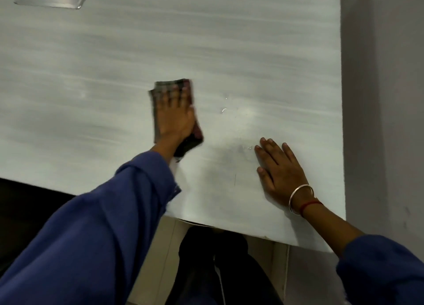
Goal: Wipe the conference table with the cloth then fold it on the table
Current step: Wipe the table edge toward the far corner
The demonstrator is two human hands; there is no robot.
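**Q:** Cloth: where is it, how will it handle?

**A:** The cloth [172, 84] is on the conference table [252, 52], pinned under my left hand [175, 118]. It looks doubled over into a pad, but it's blurred, so I can't be sure. I judge it soft, light and limp, maybe damp, going by the wet marks [223, 110] just beside it. It should bunch if pushed from one edge, so keep the palm in the middle for wiping and pinch two corners when folding.

**Q:** Hands?

**A:** Left is spread flat, fingers straight, pressing down, nothing curled round the cloth. Cloth shows past my fingertips and beside my wrist. My right hand [281, 169] lies flat on bare table, fingers straight, holding nothing. It's well apart from the cloth, to its right and nearer the table's front edge.

**Q:** Stage?

**A:** Wiping, I'd say. Folding not yet done.
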